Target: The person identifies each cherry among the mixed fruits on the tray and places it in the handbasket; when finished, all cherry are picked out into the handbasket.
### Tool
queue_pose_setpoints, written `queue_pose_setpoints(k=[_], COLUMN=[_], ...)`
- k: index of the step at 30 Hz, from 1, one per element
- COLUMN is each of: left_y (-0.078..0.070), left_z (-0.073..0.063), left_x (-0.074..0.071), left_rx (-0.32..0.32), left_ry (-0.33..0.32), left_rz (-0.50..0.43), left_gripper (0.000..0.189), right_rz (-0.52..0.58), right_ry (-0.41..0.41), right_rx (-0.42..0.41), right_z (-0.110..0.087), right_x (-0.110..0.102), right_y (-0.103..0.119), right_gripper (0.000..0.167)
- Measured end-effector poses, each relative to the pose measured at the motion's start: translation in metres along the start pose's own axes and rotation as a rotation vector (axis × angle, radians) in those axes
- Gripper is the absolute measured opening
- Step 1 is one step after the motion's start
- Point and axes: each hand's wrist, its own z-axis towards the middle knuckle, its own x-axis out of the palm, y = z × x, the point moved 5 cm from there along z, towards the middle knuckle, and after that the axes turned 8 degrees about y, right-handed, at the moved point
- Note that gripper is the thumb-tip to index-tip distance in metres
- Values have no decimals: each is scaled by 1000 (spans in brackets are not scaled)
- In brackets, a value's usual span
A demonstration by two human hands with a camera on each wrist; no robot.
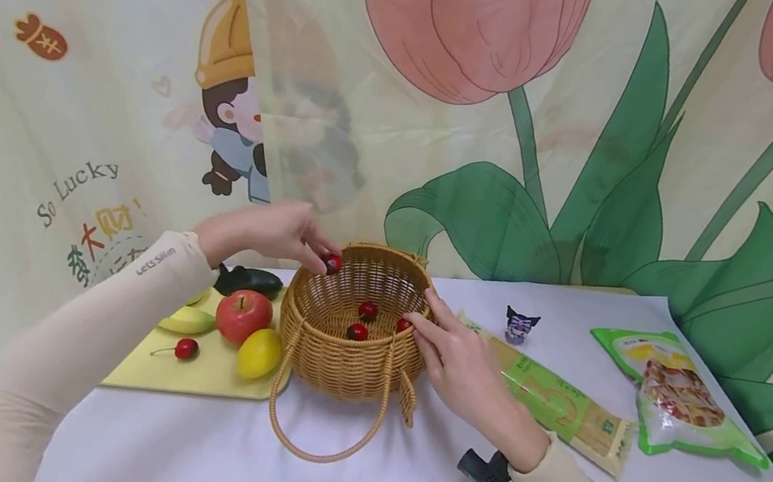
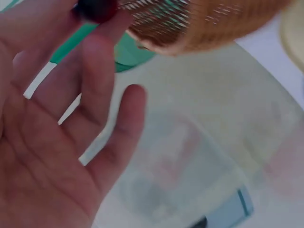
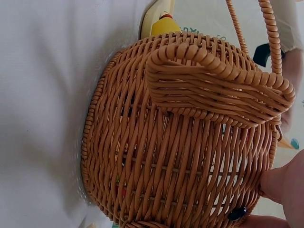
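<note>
At the back-left rim of the wicker basket, my left hand pinches a dark red cherry between its fingertips. The left wrist view shows this cherry up close beside the basket, the other fingers loosely bent. Two more cherries lie inside the basket, and a third shows partly behind my right fingertips. My right hand holds the basket's right rim, fingers over the edge. In the right wrist view its digits press against the woven side.
Left of the basket, a yellow board bears an apple, a lemon, a banana, an eggplant and a stemmed cherry. To the right lie a noodle pack, a small figurine and a green food bag.
</note>
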Motion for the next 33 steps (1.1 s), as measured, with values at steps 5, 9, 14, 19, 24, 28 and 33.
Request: queue_pose_setpoints(k=[5, 9, 14, 19, 24, 28, 33], left_y=[-11, -20, -26, -25, -19, -17, -17], left_z=[28, 47, 66, 82, 91, 94, 97], left_x=[8, 15, 23, 36, 52, 58, 59], left_rx=[57, 83, 76, 108, 109, 117, 117], left_ry=[82, 98, 106, 98, 120, 109, 89], left_rz=[-6, 18, 24, 19, -24, -58, -45], left_gripper=[32, 31, 32, 32, 33, 33, 32], right_rz=[0, -6, -24, -28, -35, -28, -20], right_ry=[0, 1, -20, -23, -16, -26, -27], right_rx=[3, -4, -27, -21, -33, -39, -32], right_z=[0, -1, 0, 0, -1, -1, 1], right_x=[0, 1, 2, 1, 3, 2, 0], right_y=[2, 1, 1, 2, 2, 2, 3], right_gripper=[33, 34, 33, 32, 33, 32, 31])
